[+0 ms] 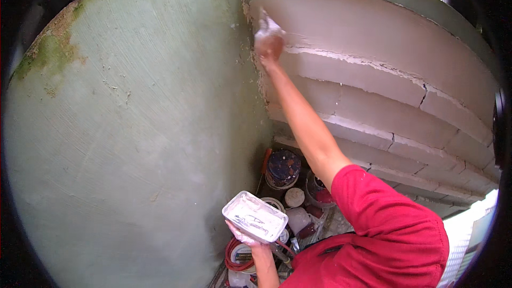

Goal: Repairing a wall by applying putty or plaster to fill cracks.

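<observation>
In my left hand point(242, 233) is a shallow white rectangular tray point(274, 232), gripped from below and at its side. White paste is smeared over the inside of the tray, and some whitish smears show on the hand. My right arm stretches up to the corner where the green wall point(133, 101) meets the pinkish-grey stepped surface point(341, 26). There my right hand point(270, 42) is blurred and whitish around the fingers, close against the top band. Whether it holds a tool or a cloth I cannot make out.
Below my arm stand a paint-stained dark bucket point(283, 166), a small round pale-topped container point(294, 197) and other tubs. A coiled red hose or cord point(230, 253) lies by the tray. Cracks and ragged pale edges run along the stepped ledges point(373, 64).
</observation>
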